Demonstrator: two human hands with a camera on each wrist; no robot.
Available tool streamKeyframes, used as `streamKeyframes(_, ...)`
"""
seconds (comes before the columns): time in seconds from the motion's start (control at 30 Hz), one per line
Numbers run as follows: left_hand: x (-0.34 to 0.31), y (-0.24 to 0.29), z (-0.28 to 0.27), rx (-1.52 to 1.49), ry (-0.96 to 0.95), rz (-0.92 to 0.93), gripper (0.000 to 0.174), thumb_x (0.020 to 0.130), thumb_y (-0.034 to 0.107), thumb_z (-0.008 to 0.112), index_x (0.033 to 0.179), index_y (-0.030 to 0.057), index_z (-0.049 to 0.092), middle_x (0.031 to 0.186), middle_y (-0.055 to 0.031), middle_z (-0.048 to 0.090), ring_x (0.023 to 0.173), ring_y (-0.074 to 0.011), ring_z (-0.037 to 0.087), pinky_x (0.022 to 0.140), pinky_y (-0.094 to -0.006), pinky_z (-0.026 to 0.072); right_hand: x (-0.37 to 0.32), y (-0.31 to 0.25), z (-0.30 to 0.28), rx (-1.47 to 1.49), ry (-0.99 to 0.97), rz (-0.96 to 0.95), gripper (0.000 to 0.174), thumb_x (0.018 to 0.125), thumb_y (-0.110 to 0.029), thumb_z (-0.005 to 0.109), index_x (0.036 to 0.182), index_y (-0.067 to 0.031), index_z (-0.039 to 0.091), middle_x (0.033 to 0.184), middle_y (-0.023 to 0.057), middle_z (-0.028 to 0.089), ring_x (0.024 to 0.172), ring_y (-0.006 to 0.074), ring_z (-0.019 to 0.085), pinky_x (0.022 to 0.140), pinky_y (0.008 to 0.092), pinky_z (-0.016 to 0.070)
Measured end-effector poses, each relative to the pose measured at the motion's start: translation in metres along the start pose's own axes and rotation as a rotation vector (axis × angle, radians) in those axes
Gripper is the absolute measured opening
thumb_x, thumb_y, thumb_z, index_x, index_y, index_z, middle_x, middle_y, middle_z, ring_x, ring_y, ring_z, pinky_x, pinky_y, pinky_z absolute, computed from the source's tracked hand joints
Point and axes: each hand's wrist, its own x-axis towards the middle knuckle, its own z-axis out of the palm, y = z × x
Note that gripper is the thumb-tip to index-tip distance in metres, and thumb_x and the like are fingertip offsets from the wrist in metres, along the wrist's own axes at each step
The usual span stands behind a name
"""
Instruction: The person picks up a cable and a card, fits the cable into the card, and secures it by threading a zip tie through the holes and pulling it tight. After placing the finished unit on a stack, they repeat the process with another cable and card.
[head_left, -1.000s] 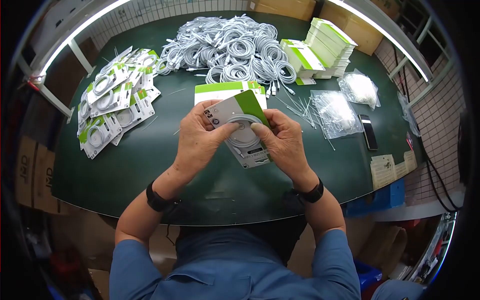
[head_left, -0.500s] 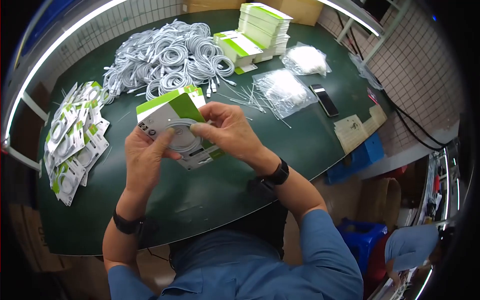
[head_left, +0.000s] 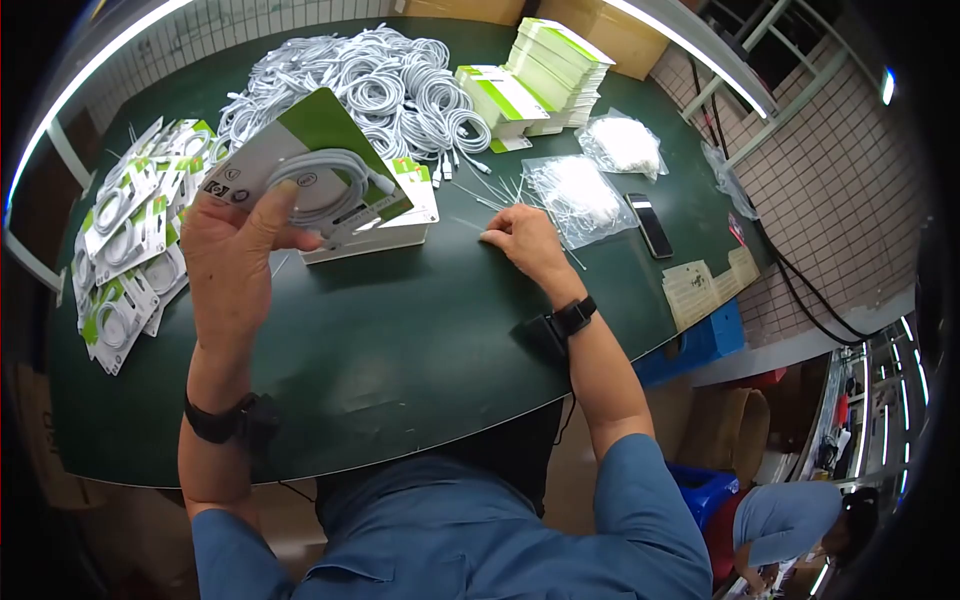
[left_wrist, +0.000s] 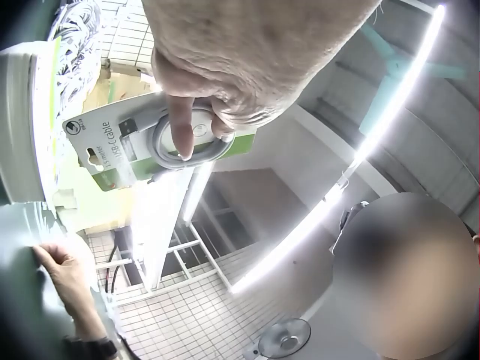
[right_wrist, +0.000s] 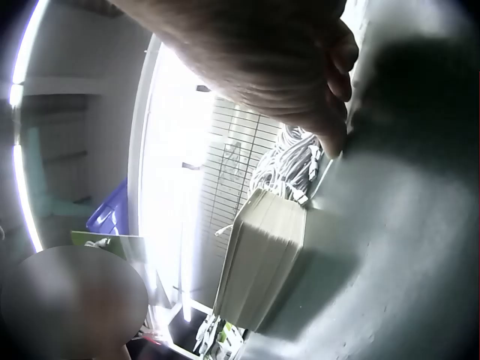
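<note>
In the head view my left hand (head_left: pixel 235 235) holds up a green and white card (head_left: pixel 318 125) with a coiled grey-white cable (head_left: pixel 350 172) on its face. Its thumb presses on the coil, and the other fingers are behind the card. The left wrist view shows this card's printing (left_wrist: pixel 109 139), reading USB-C cable. My right hand (head_left: pixel 535 245) is low at the tabletop, beside loose white cable ties (head_left: pixel 515 190). Thumb and fingertips meet on a thin, blurred pale strip, seemingly one such tie (right_wrist: pixel 324 178).
A stack of cards (head_left: pixel 375 238) stands behind the held card. Carded cables (head_left: pixel 120 240) are heaped at left, loose coiled cables (head_left: pixel 385 80) at the back. Taller card stacks (head_left: pixel 555 75), bags of ties (head_left: pixel 575 195) and a phone (head_left: pixel 652 225) lie to the right.
My right hand has let go of the carded cable and moved right, down to the tabletop by the ties. The left hand has raised the card and moved it left.
</note>
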Motion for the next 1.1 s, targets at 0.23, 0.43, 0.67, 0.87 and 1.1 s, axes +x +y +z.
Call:
streamKeyframes(0.23,0.005,0.005,-0.004,-0.046,-0.034,0.227,0.019,0.095,0.0,0.073,0.113,-0.0021,0.066,0.112,-0.013,0.074,0.089,-0.0146,0.072,0.072,-0.0278,0.0654,-0.01,-0.011,0.009,-0.197,-0.053,-0.128,0.03,0.084,-0.027,0.081,0.096,-0.0005,0.073,0.087,0.0189,0.071,0.082,0.0349,0.069,0.075,0.0446,0.0555)
streamKeyframes(0.43,-0.003,0.007,0.003,0.021,-0.074,0.266,0.017,0.094,-0.001,0.074,0.108,-0.0012,0.065,0.115,-0.0142,0.074,0.093,-0.0147,0.071,0.082,-0.0279,0.0621,-0.014,-0.028,-0.034,0.492,-0.018,0.163,0.019,0.091,-0.016,0.077,0.099,-0.0005,0.071,0.087,0.0099,0.073,0.073,0.0205,0.067,0.067,0.0341,0.0532)
streamKeyframes(0.67,0.0,0.005,0.004,0.356,-0.101,0.48,0.022,0.091,-0.003,0.077,0.11,-0.0016,0.066,0.118,-0.0181,0.074,0.106,-0.0199,0.072,0.092,-0.0304,0.0573,-0.009,-0.087,-0.069,1.29,0.087,0.005,0.013,0.097,-0.003,0.069,0.109,0.0012,0.072,0.092,0.0049,0.072,0.079,0.0087,0.063,0.067,0.0233,0.05)
streamKeyframes(0.87,0.001,0.002,0.004,0.546,-0.059,0.687,0.023,0.087,-0.005,0.078,0.107,-0.0019,0.067,0.116,-0.0207,0.075,0.113,-0.0309,0.072,0.096,-0.0384,0.0582,0.01,-0.122,-0.06,1.158,0.095,-0.28,0.018,0.095,0.002,0.068,0.112,0.0032,0.073,0.099,0.0065,0.073,0.088,0.0106,0.065,0.074,0.0239,0.0538)
streamKeyframes(1.1,0.003,-0.011,0.001,0.786,-0.114,0.875,0.023,0.084,-0.003,0.08,0.104,-0.0019,0.067,0.115,-0.0217,0.074,0.114,-0.0391,0.072,0.097,-0.0454,0.0588,0.014,-0.121,-0.042,1.026,0.199,-0.44,0.021,0.087,0.007,0.074,0.106,-0.0015,0.077,0.099,0.007,0.072,0.089,0.0123,0.066,0.079,0.0247,0.0544)
